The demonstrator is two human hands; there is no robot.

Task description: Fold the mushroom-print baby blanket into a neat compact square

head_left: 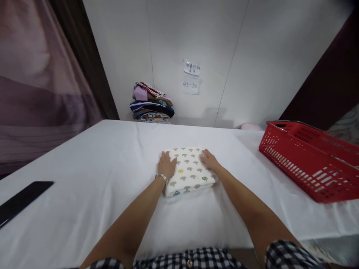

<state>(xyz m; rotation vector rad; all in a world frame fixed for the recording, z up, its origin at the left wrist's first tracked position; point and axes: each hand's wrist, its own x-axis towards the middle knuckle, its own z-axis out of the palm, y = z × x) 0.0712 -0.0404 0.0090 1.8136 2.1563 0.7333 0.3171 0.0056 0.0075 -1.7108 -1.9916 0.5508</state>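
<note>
A folded white cloth (190, 170) printed with grey, yellow, green and blue mushroom shapes lies as a thick rectangle on the white-covered table. My left hand (166, 165) rests along its left edge, fingers stretched forward and thumb on top. At the cloth's far right edge lies my right hand (209, 160), its fingers extended over the side and top. Neither hand grips the cloth; both touch it. A bracelet circles my left wrist.
To the right stands a red plastic basket (311, 160) with metal handles. A dark flat device (25, 198) lies at the left. Behind the table's far edge is a stack of folded fabrics (153, 102) against the wall. Two paper notes (191, 76) hang there.
</note>
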